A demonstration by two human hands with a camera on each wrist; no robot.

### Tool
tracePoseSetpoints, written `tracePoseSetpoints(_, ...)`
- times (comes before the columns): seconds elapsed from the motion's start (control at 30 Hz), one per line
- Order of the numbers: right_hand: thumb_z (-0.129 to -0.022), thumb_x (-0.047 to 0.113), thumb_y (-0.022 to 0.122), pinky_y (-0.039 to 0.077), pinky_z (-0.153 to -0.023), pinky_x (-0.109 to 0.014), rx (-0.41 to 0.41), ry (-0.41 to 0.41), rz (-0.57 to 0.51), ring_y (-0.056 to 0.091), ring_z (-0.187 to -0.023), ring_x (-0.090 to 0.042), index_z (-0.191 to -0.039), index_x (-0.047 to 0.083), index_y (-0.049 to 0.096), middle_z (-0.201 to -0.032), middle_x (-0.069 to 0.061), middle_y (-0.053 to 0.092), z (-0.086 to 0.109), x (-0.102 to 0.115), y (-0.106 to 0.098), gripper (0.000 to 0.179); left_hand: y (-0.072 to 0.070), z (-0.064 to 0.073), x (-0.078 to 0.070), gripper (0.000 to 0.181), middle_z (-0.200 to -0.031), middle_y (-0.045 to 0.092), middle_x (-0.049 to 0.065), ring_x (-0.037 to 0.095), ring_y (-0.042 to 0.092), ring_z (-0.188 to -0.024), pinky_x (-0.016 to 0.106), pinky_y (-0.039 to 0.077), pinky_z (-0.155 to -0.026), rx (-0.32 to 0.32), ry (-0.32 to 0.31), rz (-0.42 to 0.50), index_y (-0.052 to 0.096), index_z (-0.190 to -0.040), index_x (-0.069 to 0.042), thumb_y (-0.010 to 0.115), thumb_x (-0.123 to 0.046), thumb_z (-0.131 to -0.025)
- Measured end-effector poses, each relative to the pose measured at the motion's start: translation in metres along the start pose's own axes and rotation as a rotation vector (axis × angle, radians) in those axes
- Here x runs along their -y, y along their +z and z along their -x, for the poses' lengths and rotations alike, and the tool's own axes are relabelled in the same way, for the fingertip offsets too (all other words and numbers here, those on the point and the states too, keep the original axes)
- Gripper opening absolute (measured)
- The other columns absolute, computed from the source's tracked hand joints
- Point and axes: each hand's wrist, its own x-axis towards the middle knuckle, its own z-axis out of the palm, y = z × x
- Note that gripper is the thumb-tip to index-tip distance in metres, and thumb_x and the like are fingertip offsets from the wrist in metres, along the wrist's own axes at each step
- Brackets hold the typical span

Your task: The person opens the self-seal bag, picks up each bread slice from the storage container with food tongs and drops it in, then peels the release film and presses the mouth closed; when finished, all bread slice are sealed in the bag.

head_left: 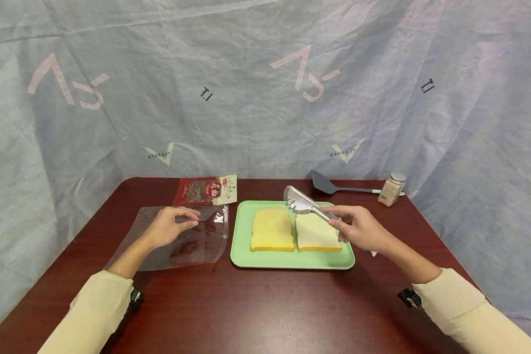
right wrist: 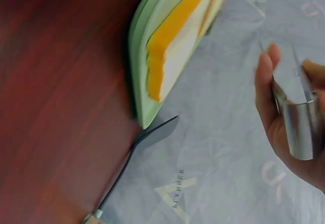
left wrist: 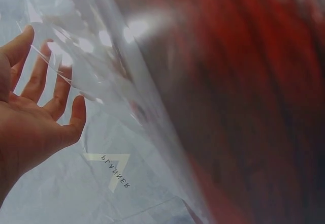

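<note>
While gripping one pair of metal tongs [head_left: 304, 202] in right hand [head_left: 364, 228], holds left hand [head_left: 170, 227] relaxed, empty, over one clear bag [head_left: 194, 250]. Has two bread slices [head_left: 272, 231] on one tray [head_left: 292, 260] beside right hand.

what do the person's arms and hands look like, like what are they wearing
Both the left hand and the right hand are gloveless. The left sleeve and right sleeve are pale cream with soft creases. Small black devices show beside them, one at the left and one at the right; their details are too small to tell.
</note>
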Motion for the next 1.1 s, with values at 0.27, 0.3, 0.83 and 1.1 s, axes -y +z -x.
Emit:
tracePoseSetpoints(0.27, -0.099, 0.013, 0.062, 0.056, -0.051, -0.043, 0.256, 0.164, -0.005, 0.065, -0.058, -0.041, -0.134, 0.008, 0.063, -0.074, -0.005, 0.063, -0.019, -0.005, -0.011, 0.036, 0.001, 0.0, -0.003, 0.01, -0.122, 0.069, 0.01, 0.034, 0.058, -0.12, 0.05, 0.051, -0.088, 0.004, -0.013, 0.007, 0.076, -0.1, -0.009, 0.07, -0.013, -0.093)
tracePoseSetpoints(0.3, -0.099, 0.013, 0.062, 0.056, -0.051, -0.043, 0.284, 0.178, -0.011, 0.065, -0.058, -0.042, -0.135, 0.007, 0.062, -0.066, -0.002, 0.056, -0.021, -0.004, -0.012, 0.036, 0.001, 0.0, -0.003, 0.01, -0.122, 0.068, 0.01, 0.034, 0.058, -0.12, 0.05, 0.051, -0.089, 0.008, -0.012, 0.008, 0.076, -0.1, -0.009, 0.07, -0.013, -0.093)
tracePoseSetpoints(0.83, -0.1, 0.021, 0.061, 0.057, -0.055, -0.046, 0.463, 0.243, 0.076, 0.069, -0.057, -0.03, -0.138, 0.013, 0.061, -0.099, -0.025, 0.071, -0.073, 0.002, -0.037, 0.038, -0.006, -0.003, -0.003, 0.012, -0.123, 0.068, 0.011, 0.036, 0.057, -0.122, 0.054, 0.049, -0.092, 0.0, -0.028, 0.002, 0.076, -0.102, -0.007, 0.07, -0.014, -0.093)
tracePoseSetpoints(1.1, -0.102, 0.017, 0.057, 0.056, -0.057, -0.04, 0.588, 0.295, 0.083, 0.068, -0.073, -0.04, -0.14, 0.018, 0.059, -0.141, -0.02, 0.054, -0.111, -0.019, -0.049, 0.038, -0.003, -0.002, -0.005, 0.011, -0.123, 0.068, 0.011, 0.036, 0.057, -0.122, 0.054, 0.049, -0.093, 0.011, -0.012, 0.016, 0.076, -0.101, -0.01, 0.071, -0.015, -0.093)
